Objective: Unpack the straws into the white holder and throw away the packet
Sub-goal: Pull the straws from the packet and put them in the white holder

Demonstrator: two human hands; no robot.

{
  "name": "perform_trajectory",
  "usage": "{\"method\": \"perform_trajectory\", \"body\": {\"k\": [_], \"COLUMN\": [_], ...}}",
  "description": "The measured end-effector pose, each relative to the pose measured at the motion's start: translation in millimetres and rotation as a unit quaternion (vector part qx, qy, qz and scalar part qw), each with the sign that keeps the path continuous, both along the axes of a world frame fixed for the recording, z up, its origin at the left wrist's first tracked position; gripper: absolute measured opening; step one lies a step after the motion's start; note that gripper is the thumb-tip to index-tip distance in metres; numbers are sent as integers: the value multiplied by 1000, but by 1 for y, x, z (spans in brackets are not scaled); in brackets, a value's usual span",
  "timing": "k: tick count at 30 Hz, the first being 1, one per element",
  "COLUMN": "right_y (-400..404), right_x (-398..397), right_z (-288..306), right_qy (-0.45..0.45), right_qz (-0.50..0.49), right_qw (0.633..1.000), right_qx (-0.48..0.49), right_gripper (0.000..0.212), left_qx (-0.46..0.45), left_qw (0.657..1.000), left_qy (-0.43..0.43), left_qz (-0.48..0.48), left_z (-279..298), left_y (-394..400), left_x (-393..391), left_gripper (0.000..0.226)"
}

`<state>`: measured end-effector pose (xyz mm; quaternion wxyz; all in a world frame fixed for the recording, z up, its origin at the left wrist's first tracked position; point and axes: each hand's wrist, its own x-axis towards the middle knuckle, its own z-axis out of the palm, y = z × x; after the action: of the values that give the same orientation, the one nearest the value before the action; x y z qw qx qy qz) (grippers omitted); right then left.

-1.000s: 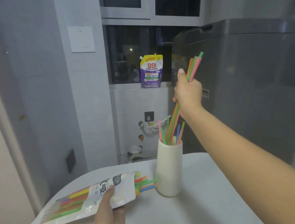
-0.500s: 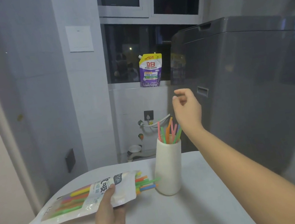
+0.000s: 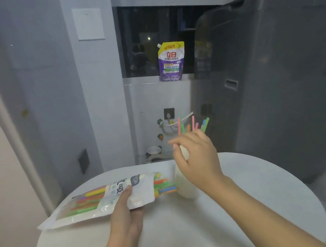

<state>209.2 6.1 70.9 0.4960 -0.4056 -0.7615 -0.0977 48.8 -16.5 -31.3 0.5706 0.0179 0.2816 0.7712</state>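
Observation:
A white straw packet (image 3: 97, 201) lies on the round white table (image 3: 250, 205), its open end facing right with coloured straw tips (image 3: 163, 186) sticking out. My left hand (image 3: 125, 212) grips the packet near its middle. The white holder (image 3: 184, 188) stands just right of the packet's mouth, mostly hidden behind my right hand (image 3: 199, 158). Several coloured straws in the holder (image 3: 193, 124) rise above my fingers. My right hand hovers in front of the holder, fingers spread, holding nothing.
A grey washing machine (image 3: 276, 80) stands close behind the table on the right. A purple detergent pouch (image 3: 171, 61) sits on the window sill. A tiled wall with a white switch plate (image 3: 89, 23) is at the back left. A tap and hose (image 3: 168, 122) sit below the sill.
My right hand released a bunch of straws into the holder, then dropped down and left in front of it. The left hand still holds the packet.

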Motion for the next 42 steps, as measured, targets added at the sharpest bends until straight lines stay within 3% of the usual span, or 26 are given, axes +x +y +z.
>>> {"method": "perform_trajectory", "body": {"k": [6, 11, 13, 17, 20, 24, 27, 32, 36, 40, 42], "right_y": [-6, -17, -16, -2, 7, 7, 2, -8, -7, -7, -6], "right_x": [-2, -2, -4, 12, 32, 39, 32, 9, -2, -4, -4], "right_z": [-64, -93, -94, -81, -76, -77, -83, -90, -91, -91, -91], "right_qy": [-72, -25, 35, 54, 101, 289, 370, 499, 548, 578, 578], "right_qz": [19, 83, 118, 87, 83, 108, 93, 212, 256, 284, 286], "right_qw": [969, 918, 897, 902, 890, 809, 744, 588, 554, 531, 554], "right_qx": [-234, -387, -424, -420, -437, -501, -548, -600, -572, -550, -527], "right_gripper": [29, 29, 25, 41, 38, 38, 38, 59, 70, 44, 33], "left_qx": [5, -5, -15, -16, -15, -21, -31, -30, -34, -31, -26], "left_qw": [998, 995, 995, 996, 996, 995, 996, 996, 996, 997, 997], "left_qy": [48, 97, 99, 83, 69, 55, 37, 36, 51, 59, 56], "left_qz": [-29, 9, 25, 41, 64, 76, 81, 81, 59, 44, 36], "left_z": [-1, -2, -4, -6, -6, -8, -7, -6, -9, -11, -11], "left_y": [-3, -3, 0, 5, 8, 8, 6, 4, 1, 0, 0], "left_x": [5, 12, 12, 6, 1, 1, 3, 5, 18, 25, 25], "left_gripper": [24, 36, 39, 39, 44, 39, 37, 33, 24, 31, 32]}}
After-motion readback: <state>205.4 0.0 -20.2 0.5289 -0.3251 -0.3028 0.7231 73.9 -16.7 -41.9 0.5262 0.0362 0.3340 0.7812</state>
